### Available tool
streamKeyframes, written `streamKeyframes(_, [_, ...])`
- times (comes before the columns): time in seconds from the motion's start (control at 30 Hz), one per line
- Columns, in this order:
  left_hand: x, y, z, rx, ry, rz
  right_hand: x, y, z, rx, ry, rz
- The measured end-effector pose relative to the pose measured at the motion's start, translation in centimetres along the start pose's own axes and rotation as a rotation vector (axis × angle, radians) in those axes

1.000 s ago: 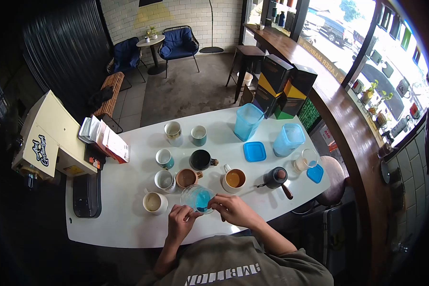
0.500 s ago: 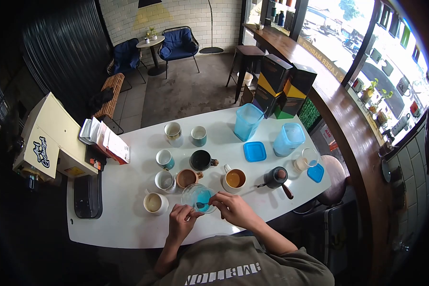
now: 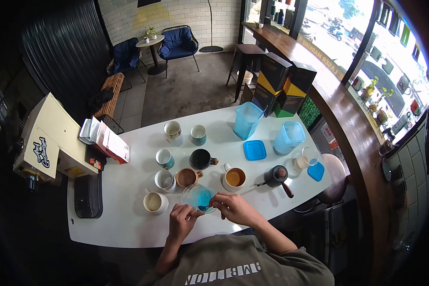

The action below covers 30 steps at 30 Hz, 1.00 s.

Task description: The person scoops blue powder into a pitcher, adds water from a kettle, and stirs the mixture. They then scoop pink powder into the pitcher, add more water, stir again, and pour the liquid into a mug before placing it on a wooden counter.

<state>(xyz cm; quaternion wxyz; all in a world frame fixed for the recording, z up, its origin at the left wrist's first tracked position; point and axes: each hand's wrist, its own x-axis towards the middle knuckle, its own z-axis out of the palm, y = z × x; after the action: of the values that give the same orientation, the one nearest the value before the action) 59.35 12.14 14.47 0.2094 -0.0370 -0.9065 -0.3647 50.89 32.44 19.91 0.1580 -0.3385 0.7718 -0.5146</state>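
Note:
Near the table's front edge, my left hand (image 3: 182, 220) pinches the near rim of a clear bowl (image 3: 189, 192). Something bright blue (image 3: 203, 197) shows inside the bowl. My right hand (image 3: 233, 208) is closed on a small dark spoon (image 3: 203, 208), whose head dips into the bowl at its near side. Just beyond the bowl stands a brown mug (image 3: 187, 177). A white mug with tan contents (image 3: 155, 202) is to the left of my left hand, and a white mug with an orange-brown inside (image 3: 234, 178) sits beyond my right hand.
More cups, including a black mug (image 3: 201, 159), stand farther back on the white table (image 3: 128, 229). Right of them are a dark lidded pot (image 3: 275, 176), blue containers (image 3: 248, 121), a blue lid (image 3: 255, 150) and a glass jug (image 3: 306, 159). A cream machine (image 3: 57, 138) stands left.
The spoon has shifted slightly toward me within the bowl, with a small move of my right hand. My left hand keeps its place on the rim.

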Motion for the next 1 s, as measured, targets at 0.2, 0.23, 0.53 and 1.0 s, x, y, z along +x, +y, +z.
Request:
streamKeyframes(0.2, [-0.1, -0.3, 0.2, 0.005, 0.011, 0.016, 0.1, -0.2, -0.1, 0.011, 0.002, -0.002])
streamKeyframes(0.23, [0.0, -0.2, 0.2, -0.002, 0.01, 0.018, 0.2, -0.3, -0.2, 0.067, -0.05, 0.04])
streamKeyframes(0.53, [-0.1, -0.2, 0.0, -0.021, 0.0, -0.017, 0.2, 0.1, 0.0, 0.027, 0.003, 0.028])
streamKeyframes(1.0, [-1.4, -1.4, 0.5, -0.249, 0.078, -0.247, 0.3, -0.1, 0.1, 0.308, 0.28, 0.04])
